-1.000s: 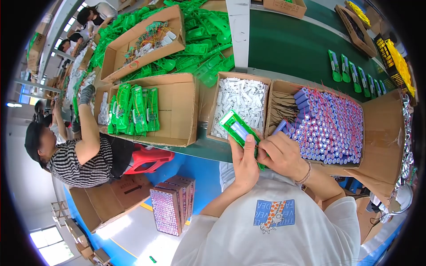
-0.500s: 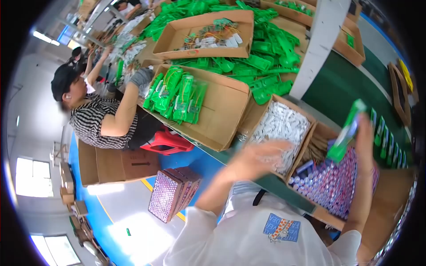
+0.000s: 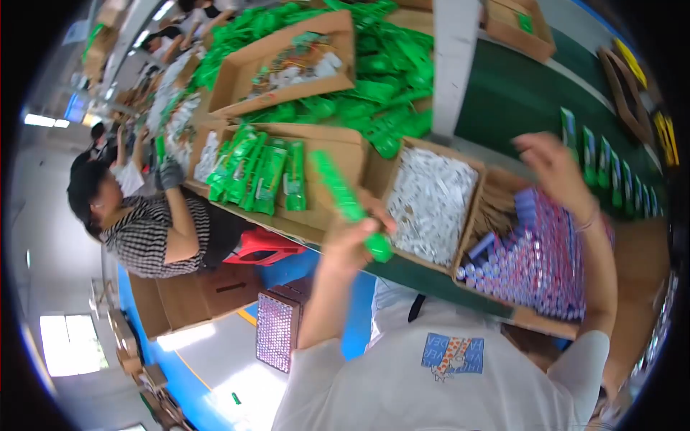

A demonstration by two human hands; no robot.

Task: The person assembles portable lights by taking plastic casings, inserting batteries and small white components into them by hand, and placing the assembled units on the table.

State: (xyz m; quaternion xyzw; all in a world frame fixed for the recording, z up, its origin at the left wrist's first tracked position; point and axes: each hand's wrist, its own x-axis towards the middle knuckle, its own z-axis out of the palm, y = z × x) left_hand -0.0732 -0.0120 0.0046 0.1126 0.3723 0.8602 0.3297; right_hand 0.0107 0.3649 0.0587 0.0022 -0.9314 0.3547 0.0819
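My left hand [image 3: 348, 241] is closed around the lower part of a long green plastic casing [image 3: 336, 188], held tilted between the carton of green casings and the box of small white parts. My right hand [image 3: 553, 169] is raised above the purple cylindrical cells [image 3: 546, 251], fingers apart and nothing visible in them. Close beyond it, a row of green casings [image 3: 604, 161] stands on the dark green belt. The open carton [image 3: 334, 140] holds several green casings with wires [image 3: 269, 176]. Small white parts [image 3: 431, 205] fill the box in front of me.
Behind the carton lie a heap of green casings [image 3: 388, 86] and a cardboard tray [image 3: 223, 82] of wired circuit boards. A white post [image 3: 454, 68] rises beside the belt. To the left sits a co-worker [image 3: 154, 230] in a striped top; stacked cells [image 3: 277, 330] stand on the floor.
My right hand no longer holds a green casing and has moved up and left. My left hand has left the white parts box and now grips a green casing. The view has shifted.
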